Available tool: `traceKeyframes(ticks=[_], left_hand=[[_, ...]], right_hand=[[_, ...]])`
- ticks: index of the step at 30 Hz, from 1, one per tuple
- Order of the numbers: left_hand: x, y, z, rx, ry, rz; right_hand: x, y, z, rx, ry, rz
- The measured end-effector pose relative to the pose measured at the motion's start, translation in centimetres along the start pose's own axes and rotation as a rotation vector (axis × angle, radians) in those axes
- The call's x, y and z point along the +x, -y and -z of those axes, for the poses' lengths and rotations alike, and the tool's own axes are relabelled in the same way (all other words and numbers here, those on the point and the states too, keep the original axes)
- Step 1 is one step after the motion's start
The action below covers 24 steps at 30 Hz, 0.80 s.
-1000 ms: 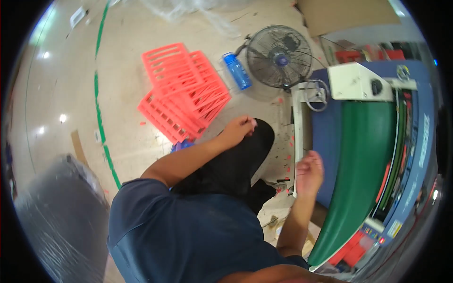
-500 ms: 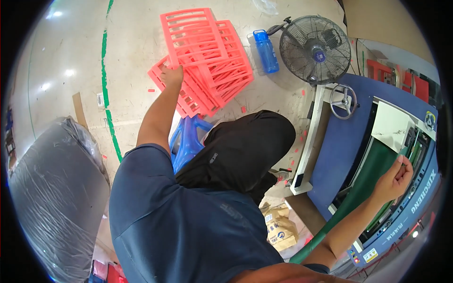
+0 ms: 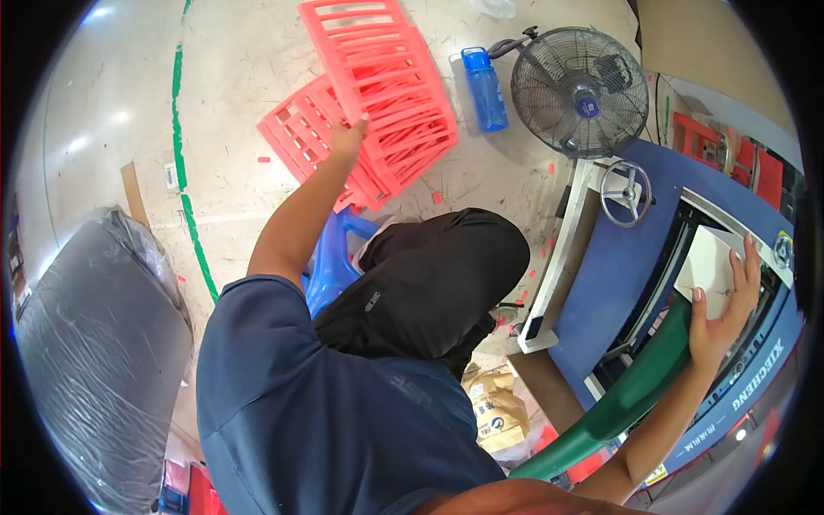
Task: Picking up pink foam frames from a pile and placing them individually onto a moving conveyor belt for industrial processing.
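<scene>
My left hand is closed on the edge of a red slatted foam sheet, at the near end of its frame. That sheet is tilted up over a loose stack of similar red slatted sheets in front of me. On the right, my right hand has its fingers spread and seems to hold nothing. It is at a white block on a blue machine; whether the fingertips touch it I cannot tell. Beside that hand a green sheet or belt curves down toward my body.
A black fan and a blue bottle stand beyond my knees. The machine carries a metal handwheel. A blue plastic stool is by my leg. A plastic-wrapped grey bundle is at left, a brown paper bag below the machine.
My left hand has drawn the held red sheet to the right and farther up. My right hand has gone from curled fingers to spread ones. The green sheet has bulged up beside it.
</scene>
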State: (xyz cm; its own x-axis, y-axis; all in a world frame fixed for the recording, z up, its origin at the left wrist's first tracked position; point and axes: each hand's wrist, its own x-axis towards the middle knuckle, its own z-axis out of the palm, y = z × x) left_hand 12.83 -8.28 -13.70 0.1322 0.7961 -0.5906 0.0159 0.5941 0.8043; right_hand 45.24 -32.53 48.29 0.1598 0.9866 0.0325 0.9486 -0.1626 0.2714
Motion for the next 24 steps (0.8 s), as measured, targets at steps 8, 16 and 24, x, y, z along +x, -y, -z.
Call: traceKeyframes(ticks=[8, 16, 24], left_hand=[[-5.9, 6.6, -3.5, 0.763, -0.355, 0.524], [-1.0, 0.5, -5.4, 0.609, -0.332, 0.418], [5.8, 8.6, -4.2, 0.006, -0.159, 0.611]], right_hand=[[0.9, -0.6, 0.0, 0.216, 0.123, 0.0], [0.1, -1.7, 0.6, 0.147, 0.186, -0.031], [0.5, -1.5, 0.4, 0.161, 0.203, -0.022]])
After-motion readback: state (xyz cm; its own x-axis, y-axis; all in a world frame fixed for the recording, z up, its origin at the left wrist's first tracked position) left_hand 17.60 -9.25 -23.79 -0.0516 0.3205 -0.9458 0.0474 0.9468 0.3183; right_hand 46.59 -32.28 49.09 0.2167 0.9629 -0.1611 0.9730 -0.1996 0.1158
